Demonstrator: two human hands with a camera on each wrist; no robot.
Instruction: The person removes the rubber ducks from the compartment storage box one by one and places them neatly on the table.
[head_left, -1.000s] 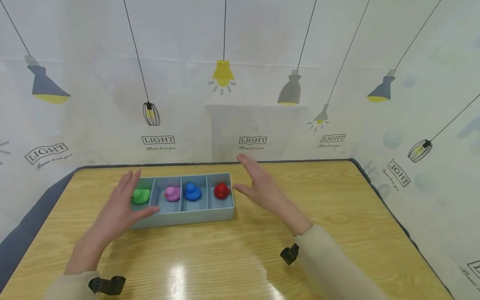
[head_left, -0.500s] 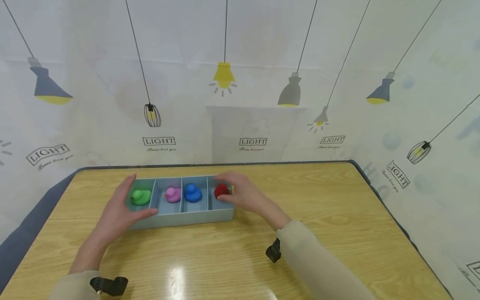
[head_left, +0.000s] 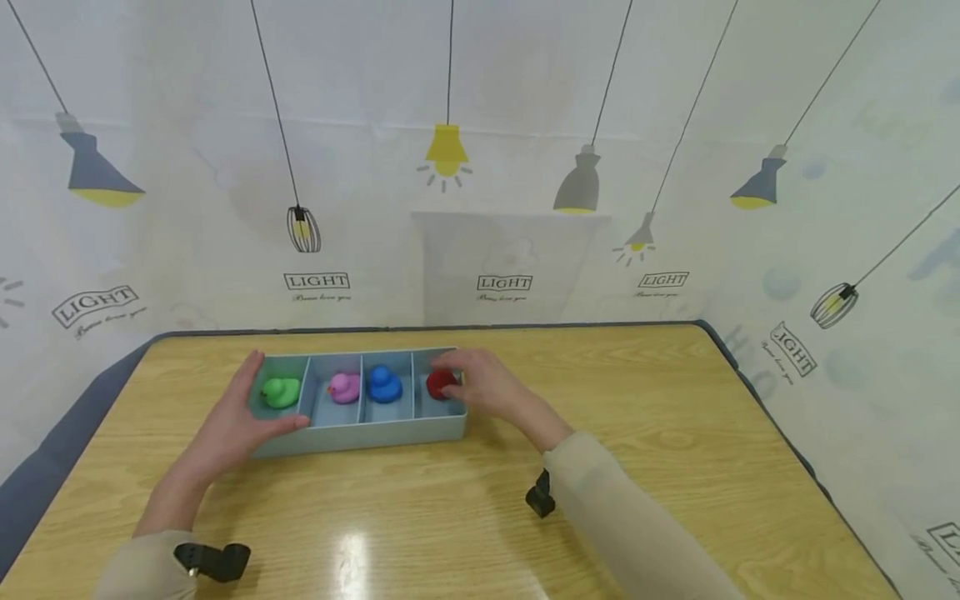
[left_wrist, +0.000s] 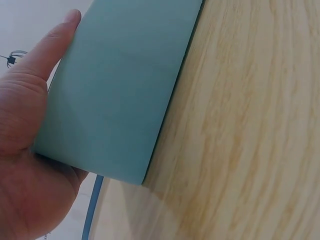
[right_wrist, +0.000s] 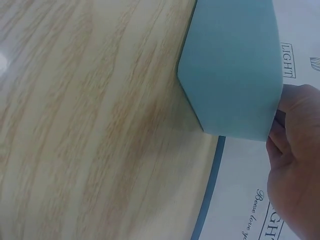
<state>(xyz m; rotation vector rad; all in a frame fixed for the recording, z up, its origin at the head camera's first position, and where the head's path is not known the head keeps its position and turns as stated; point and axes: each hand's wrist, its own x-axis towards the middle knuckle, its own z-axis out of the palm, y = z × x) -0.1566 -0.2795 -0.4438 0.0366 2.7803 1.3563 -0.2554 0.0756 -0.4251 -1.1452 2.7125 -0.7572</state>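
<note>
A long light-blue box (head_left: pixel 348 437) with divided compartments stands toward the back of the table. My left hand (head_left: pixel 238 421) spans its left end, thumb along the front rim and fingers at the far side; in the left wrist view the thumb lies on the wall's upper edge. From the right, my right hand (head_left: pixel 486 383) reaches over the end wall and pinches a red round toy (head_left: pixel 439 384) in the rightmost compartment, partly hiding it. A green rubber duck (head_left: pixel 281 392), a pink duck (head_left: pixel 344 388) and a blue duck (head_left: pixel 385 384) sit in compartments of their own.
The wooden table (head_left: pixel 637 400) has a dark edge (head_left: pixel 525 324) along its back. Right behind that rises a pale curtain (head_left: pixel 360 183) printed with lamps, which also runs along both sides.
My right hand has come leftward from beside the box into the rightmost compartment, its fingers now around the red toy. The left hand has settled lower onto the left end.
</note>
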